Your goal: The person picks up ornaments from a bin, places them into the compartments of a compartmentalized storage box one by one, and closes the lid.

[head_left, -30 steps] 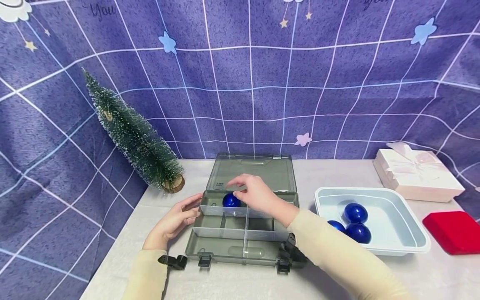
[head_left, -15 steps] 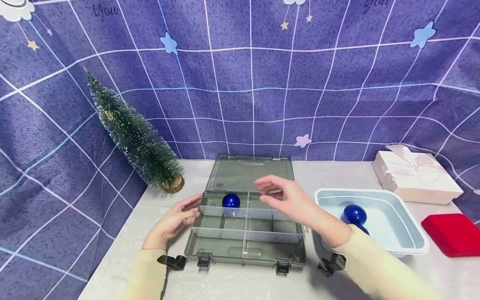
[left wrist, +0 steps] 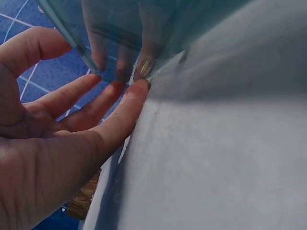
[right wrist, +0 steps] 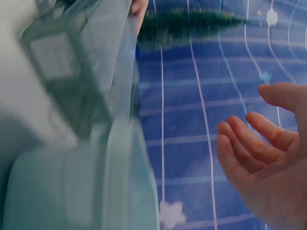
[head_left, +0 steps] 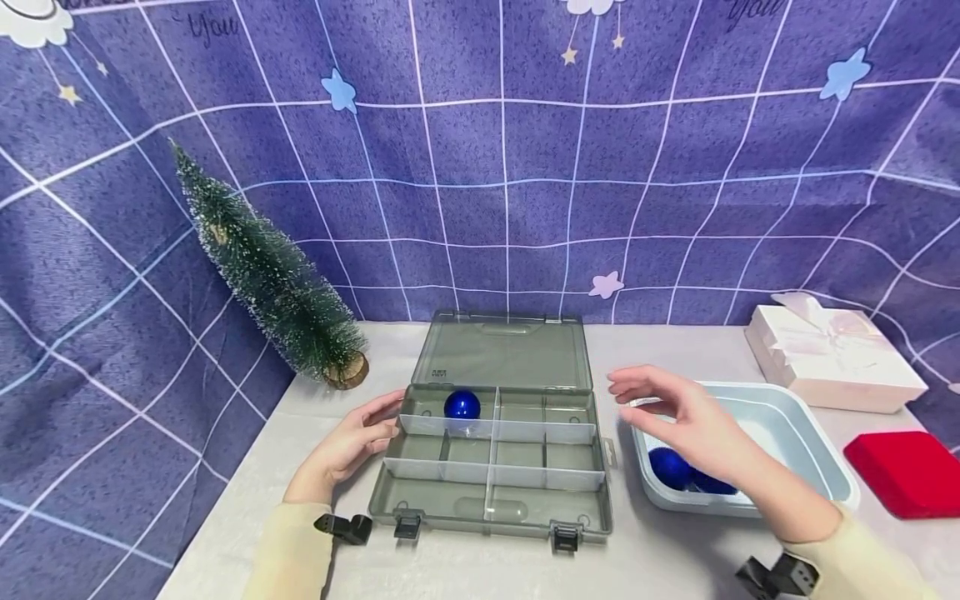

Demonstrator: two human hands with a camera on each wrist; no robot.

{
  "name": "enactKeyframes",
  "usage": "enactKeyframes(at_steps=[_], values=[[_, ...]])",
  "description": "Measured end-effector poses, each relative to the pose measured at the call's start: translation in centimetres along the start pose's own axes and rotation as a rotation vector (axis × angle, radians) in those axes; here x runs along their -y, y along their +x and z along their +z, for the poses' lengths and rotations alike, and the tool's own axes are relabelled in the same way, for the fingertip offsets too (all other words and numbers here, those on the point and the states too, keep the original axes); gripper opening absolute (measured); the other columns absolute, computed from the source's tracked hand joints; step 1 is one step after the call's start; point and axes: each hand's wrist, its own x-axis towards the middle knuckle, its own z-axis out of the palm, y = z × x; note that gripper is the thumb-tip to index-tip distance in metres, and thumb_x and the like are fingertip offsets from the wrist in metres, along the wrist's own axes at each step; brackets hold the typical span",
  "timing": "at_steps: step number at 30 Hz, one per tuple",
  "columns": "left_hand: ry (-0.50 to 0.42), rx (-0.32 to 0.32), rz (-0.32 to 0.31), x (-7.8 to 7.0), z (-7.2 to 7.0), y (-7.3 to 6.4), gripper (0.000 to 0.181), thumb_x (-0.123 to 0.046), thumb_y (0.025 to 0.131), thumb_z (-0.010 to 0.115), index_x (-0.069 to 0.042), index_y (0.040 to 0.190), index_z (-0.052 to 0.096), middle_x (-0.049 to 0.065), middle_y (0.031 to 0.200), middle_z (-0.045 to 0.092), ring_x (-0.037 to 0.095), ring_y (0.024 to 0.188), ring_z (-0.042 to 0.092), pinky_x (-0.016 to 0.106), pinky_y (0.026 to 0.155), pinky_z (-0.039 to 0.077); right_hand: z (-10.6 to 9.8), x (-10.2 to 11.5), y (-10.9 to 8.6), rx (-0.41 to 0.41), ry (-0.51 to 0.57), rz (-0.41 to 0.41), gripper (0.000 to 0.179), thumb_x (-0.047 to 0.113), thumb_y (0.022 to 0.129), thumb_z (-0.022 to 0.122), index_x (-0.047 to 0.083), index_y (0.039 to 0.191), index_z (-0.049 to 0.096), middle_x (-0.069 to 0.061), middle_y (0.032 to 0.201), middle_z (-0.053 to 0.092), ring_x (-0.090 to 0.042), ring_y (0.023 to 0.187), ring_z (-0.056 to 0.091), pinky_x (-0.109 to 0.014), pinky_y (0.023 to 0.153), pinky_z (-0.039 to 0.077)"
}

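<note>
A clear grey compartment box [head_left: 547,500] lies on the table with its lid [head_left: 517,354] folded back. One shiny blue ball [head_left: 462,406] sits in its back left compartment. My left hand [head_left: 348,446] rests against the box's left side; in the left wrist view the fingertips [left wrist: 139,88] touch its wall. Over the left edge of a pale blue tub [head_left: 817,450] hovers my right hand [head_left: 686,421], its fingers loosely bent and holding nothing. Blue balls [head_left: 670,468] in the tub are partly hidden by that hand. The right wrist view also has the right hand [right wrist: 273,153] empty beside the tub's rim.
A small artificial Christmas tree [head_left: 270,275] on a wooden base stands at the back left. A white gift box with a bow [head_left: 836,350] is behind the tub, and a red box [head_left: 911,473] lies to its right. A purple curtain [head_left: 502,208] hangs behind the table.
My right hand has drawn away from the blue ball in the box and moved right to above the tub. The ball stays in the back left compartment; my left hand has not moved.
</note>
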Motion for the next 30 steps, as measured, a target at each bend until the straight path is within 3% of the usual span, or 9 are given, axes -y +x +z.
enactKeyframes(at_steps=[5, 11, 14, 19, 30], values=[[0.012, -0.001, -0.003, 0.0, 0.1, 0.0, 0.075, 0.006, 0.094, 0.056, 0.002, 0.160, 0.022, 0.029, 0.163, 0.021, 0.025, 0.128, 0.048, 0.031, 0.093, 0.050, -2.2, -2.2, -1.9, -0.021, 0.022, 0.004, 0.036, -0.005, 0.095, 0.065, -0.001, 0.131, 0.062, -0.002, 0.121, 0.070, -0.009, 0.109, 0.065, -0.018, 0.088, 0.052], [0.024, -0.006, -0.004, 0.1, 0.1, -0.1, 0.075, 0.004, 0.094, 0.056, 0.001, 0.160, 0.023, 0.028, 0.164, 0.019, 0.034, 0.136, 0.037, 0.031, 0.095, 0.049, -3.5, -4.8, -3.7, 0.032, -0.065, 0.009, 0.034, -0.003, 0.091, 0.072, 0.001, 0.124, 0.067, -0.005, 0.114, 0.071, -0.010, 0.103, 0.068, -0.020, 0.084, 0.054], [0.018, -0.002, -0.001, 0.2, 0.0, 0.0, 0.074, 0.005, 0.095, 0.056, 0.001, 0.160, 0.022, 0.028, 0.164, 0.019, 0.027, 0.131, 0.044, 0.030, 0.094, 0.050, -3.7, -6.0, -4.2, 0.092, -0.104, 0.015, 0.035, 0.002, 0.090, 0.075, 0.003, 0.124, 0.067, -0.012, 0.114, 0.071, -0.013, 0.103, 0.068, -0.025, 0.085, 0.056], [-0.009, 0.010, 0.009, 0.5, -0.2, 0.0, 0.073, 0.006, 0.095, 0.054, 0.003, 0.160, 0.021, 0.030, 0.163, 0.019, 0.015, 0.113, 0.055, 0.028, 0.092, 0.051, -3.8, -7.5, -4.6, 0.189, -0.121, -0.006, 0.037, 0.006, 0.090, 0.077, 0.002, 0.124, 0.066, -0.011, 0.117, 0.070, -0.015, 0.106, 0.068, -0.030, 0.088, 0.056], [-0.016, 0.015, 0.016, 0.2, 0.0, 0.0, 0.073, 0.007, 0.095, 0.053, 0.004, 0.160, 0.020, 0.032, 0.162, 0.019, 0.013, 0.105, 0.058, 0.027, 0.090, 0.052, -4.1, -9.7, -4.7, 0.323, -0.198, -0.082, 0.042, 0.014, 0.085, 0.083, 0.006, 0.123, 0.067, -0.002, 0.114, 0.073, -0.011, 0.105, 0.067, -0.028, 0.087, 0.056]])
